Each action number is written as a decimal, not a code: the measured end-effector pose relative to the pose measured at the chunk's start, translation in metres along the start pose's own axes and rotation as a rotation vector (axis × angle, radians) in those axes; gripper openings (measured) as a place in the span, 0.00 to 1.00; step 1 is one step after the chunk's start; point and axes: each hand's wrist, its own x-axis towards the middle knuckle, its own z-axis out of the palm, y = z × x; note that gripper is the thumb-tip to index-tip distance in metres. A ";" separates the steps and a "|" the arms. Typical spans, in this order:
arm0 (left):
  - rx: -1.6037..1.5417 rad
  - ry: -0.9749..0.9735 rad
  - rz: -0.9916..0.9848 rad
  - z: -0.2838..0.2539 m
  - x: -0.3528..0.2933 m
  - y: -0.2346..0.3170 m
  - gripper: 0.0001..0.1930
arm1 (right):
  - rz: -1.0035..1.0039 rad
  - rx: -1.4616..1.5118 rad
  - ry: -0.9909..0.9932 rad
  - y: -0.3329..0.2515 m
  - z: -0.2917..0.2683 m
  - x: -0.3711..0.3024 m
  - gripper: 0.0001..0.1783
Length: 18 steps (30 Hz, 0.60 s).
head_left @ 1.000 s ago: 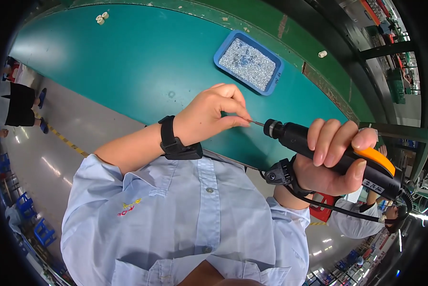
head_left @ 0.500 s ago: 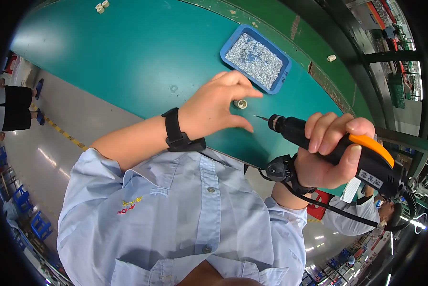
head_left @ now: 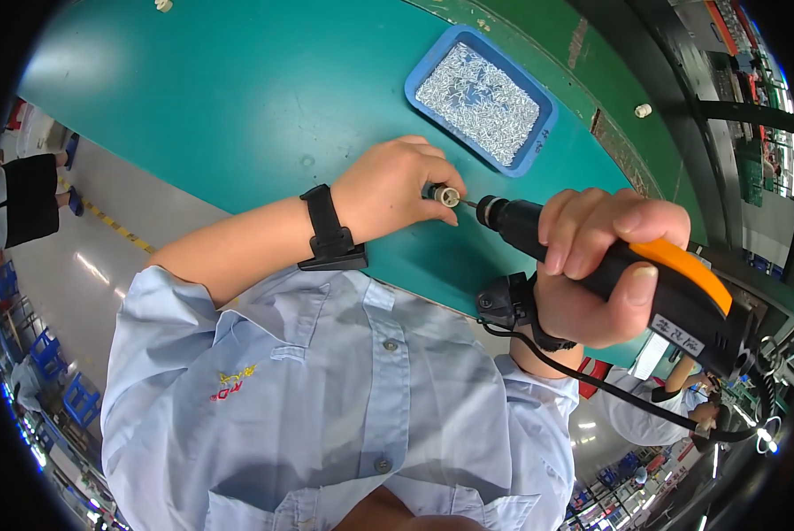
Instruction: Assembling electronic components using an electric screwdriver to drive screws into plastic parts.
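Between the thumb and fingers of my left hand (head_left: 406, 188) is a small cream-coloured round fitting (head_left: 450, 196), its hollow end facing right. My right hand (head_left: 605, 265) is wrapped round a black electric screwdriver (head_left: 525, 223) with an orange lever. The thin bit points left and its tip is at or very near the fitting's open end; I cannot tell whether it touches. Beyond my hands lies a blue tray (head_left: 421, 103) holding many small silvery screws (head_left: 485, 102).
A green-topped workbench (head_left: 237, 115) runs across the view. Another small cream fitting (head_left: 643, 111) sits at the far right, and one (head_left: 163, 5) at the top left edge. A black cable (head_left: 627, 389) trails from the screwdriver. A co-worker (head_left: 644, 407) is at the lower right.
My left fingers have closed on the fitting, which stood loose between them before. The screwdriver has moved left, bringing its bit up to the fitting.
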 end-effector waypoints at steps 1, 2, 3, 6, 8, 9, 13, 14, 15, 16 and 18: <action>-0.001 0.007 0.008 0.000 0.000 0.000 0.12 | 0.018 -0.028 -0.019 0.001 0.001 -0.001 0.17; -0.006 0.006 0.003 0.000 0.000 -0.001 0.12 | 0.024 -0.028 -0.018 0.002 0.000 -0.001 0.17; -0.009 -0.004 -0.004 0.000 0.001 -0.001 0.12 | 0.034 -0.001 -0.029 0.003 -0.002 -0.002 0.17; -0.019 -0.024 -0.020 0.000 0.000 -0.002 0.13 | 0.055 0.053 -0.050 0.002 -0.004 -0.004 0.20; -0.027 -0.011 0.011 0.000 0.000 -0.003 0.13 | 0.017 0.086 -0.019 0.001 -0.003 -0.004 0.19; -0.030 -0.005 0.028 0.000 0.000 -0.004 0.13 | -0.003 0.102 -0.003 0.000 -0.003 -0.004 0.19; -0.015 0.124 0.072 0.001 -0.005 0.001 0.13 | -0.015 0.134 -0.025 -0.007 -0.006 -0.003 0.19; -0.016 0.123 0.071 0.000 -0.005 0.001 0.13 | -0.013 0.133 -0.024 -0.008 -0.006 -0.003 0.19; -0.046 0.115 0.072 -0.001 -0.006 0.002 0.13 | -0.013 0.136 -0.026 -0.009 -0.007 -0.003 0.19; -0.075 0.108 0.073 -0.003 -0.006 0.002 0.13 | -0.012 0.138 -0.028 -0.009 -0.007 -0.002 0.19; -0.106 0.100 0.072 -0.004 -0.006 0.003 0.12 | -0.011 0.140 -0.029 -0.010 -0.007 -0.002 0.19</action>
